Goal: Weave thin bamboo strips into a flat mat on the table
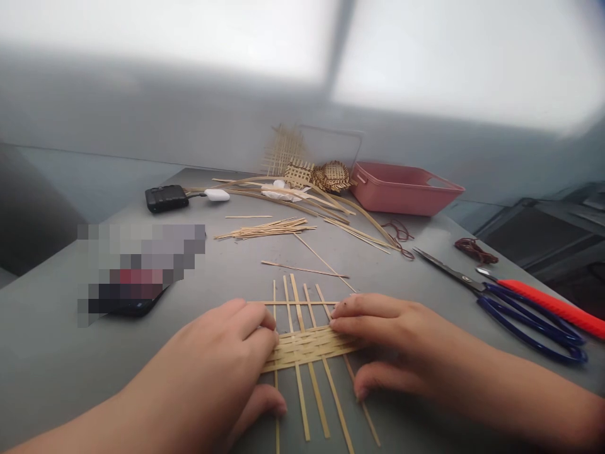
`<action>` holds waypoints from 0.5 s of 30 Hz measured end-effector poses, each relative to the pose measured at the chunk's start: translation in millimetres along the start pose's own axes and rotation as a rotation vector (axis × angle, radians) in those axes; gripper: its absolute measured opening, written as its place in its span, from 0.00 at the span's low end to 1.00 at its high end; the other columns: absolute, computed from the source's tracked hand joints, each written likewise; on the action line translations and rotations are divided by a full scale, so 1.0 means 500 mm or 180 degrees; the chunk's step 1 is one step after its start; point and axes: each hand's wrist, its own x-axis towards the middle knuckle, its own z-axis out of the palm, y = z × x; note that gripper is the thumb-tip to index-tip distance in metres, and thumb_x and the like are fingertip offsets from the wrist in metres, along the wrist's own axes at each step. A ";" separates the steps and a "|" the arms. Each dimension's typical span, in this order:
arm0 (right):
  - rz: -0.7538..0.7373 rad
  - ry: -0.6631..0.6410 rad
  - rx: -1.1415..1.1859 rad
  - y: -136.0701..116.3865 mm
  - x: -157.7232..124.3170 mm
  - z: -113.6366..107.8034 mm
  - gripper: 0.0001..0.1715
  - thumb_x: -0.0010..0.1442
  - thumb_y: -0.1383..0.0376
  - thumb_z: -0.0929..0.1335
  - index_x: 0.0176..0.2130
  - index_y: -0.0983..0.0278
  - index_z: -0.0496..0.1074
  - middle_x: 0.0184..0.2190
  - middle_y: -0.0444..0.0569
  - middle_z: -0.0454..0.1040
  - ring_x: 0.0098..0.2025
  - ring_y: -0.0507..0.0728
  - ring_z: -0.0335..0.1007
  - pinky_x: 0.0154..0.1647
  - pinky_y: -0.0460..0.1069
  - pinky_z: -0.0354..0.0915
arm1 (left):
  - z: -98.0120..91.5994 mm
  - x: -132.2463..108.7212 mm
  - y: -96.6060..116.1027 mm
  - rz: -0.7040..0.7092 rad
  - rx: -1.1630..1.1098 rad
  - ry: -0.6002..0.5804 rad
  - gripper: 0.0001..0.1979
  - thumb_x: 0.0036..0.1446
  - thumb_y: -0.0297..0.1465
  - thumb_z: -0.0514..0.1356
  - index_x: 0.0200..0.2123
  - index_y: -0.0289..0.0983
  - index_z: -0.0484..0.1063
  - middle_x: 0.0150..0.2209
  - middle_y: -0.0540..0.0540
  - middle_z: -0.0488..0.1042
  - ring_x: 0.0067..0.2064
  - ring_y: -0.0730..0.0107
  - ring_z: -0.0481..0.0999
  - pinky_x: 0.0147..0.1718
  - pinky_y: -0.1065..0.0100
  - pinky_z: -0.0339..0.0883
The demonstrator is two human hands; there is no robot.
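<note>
A small woven piece of bamboo strips [312, 345] lies on the grey table in front of me. Several long strips run away from me through a tight band of crosswise ones. Beyond that band, a separate thin crosswise strip [295, 303] sits among the long ends. My left hand [231, 353] grips the left side of the weave, its fingers bent over the edge and its thumb lower down. On the right side, the fingers of my right hand [392, 337] hold the band and touch the end of the thin strip. Both hands hide the ends of the band.
Scissors [477, 287] with blue handles and a red-handled tool [553, 306] lie at right, near dark cord [476, 250]. Farther back are loose thin sticks [269, 229], a pink basket [401, 189], woven pieces [333, 176] and a black device [166, 198]. A blurred-out object [146, 265] lies left.
</note>
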 end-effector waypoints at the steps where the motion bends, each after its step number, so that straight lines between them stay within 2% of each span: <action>1: 0.0009 -0.0023 0.0032 0.000 0.001 -0.001 0.24 0.59 0.53 0.72 0.51 0.60 0.78 0.52 0.54 0.76 0.51 0.62 0.74 0.51 0.49 0.72 | 0.000 -0.001 0.001 -0.0021 -0.0005 -0.0003 0.14 0.58 0.34 0.66 0.47 0.38 0.78 0.50 0.41 0.74 0.50 0.50 0.73 0.51 0.51 0.71; 5: 0.0092 -0.0102 0.0124 -0.003 0.004 -0.005 0.22 0.58 0.52 0.73 0.50 0.59 0.78 0.52 0.53 0.75 0.52 0.63 0.73 0.53 0.50 0.70 | 0.001 -0.001 0.002 -0.0121 -0.0011 0.0053 0.13 0.56 0.34 0.68 0.45 0.38 0.77 0.51 0.41 0.74 0.51 0.48 0.72 0.51 0.49 0.70; 9: 0.0243 -0.0265 0.0191 -0.006 0.006 -0.012 0.23 0.58 0.53 0.73 0.51 0.58 0.77 0.53 0.53 0.72 0.52 0.62 0.71 0.54 0.52 0.69 | 0.007 0.003 -0.005 -0.0167 -0.0034 0.0449 0.14 0.50 0.39 0.71 0.35 0.38 0.75 0.58 0.39 0.69 0.59 0.40 0.64 0.54 0.45 0.67; 11: 0.0337 -0.0332 0.0167 -0.004 0.006 -0.013 0.23 0.58 0.53 0.73 0.51 0.58 0.77 0.54 0.53 0.69 0.53 0.62 0.70 0.55 0.53 0.68 | 0.010 0.005 -0.010 -0.0154 -0.0091 0.0548 0.17 0.47 0.42 0.72 0.32 0.38 0.73 0.58 0.39 0.69 0.59 0.39 0.64 0.53 0.45 0.67; 13: 0.0385 -0.0303 0.0163 0.003 0.006 -0.012 0.24 0.57 0.51 0.73 0.49 0.59 0.76 0.55 0.53 0.66 0.54 0.62 0.68 0.56 0.54 0.67 | 0.012 0.006 -0.013 -0.0171 -0.0192 0.0523 0.18 0.47 0.42 0.72 0.35 0.38 0.73 0.55 0.39 0.71 0.57 0.42 0.67 0.53 0.46 0.68; 15: 0.0375 -0.0239 0.0220 0.011 0.007 -0.008 0.25 0.55 0.49 0.74 0.47 0.60 0.76 0.56 0.53 0.65 0.55 0.62 0.66 0.56 0.54 0.66 | 0.011 0.007 -0.013 -0.0213 -0.0289 0.0462 0.21 0.47 0.40 0.73 0.42 0.38 0.73 0.53 0.40 0.72 0.54 0.46 0.69 0.53 0.48 0.68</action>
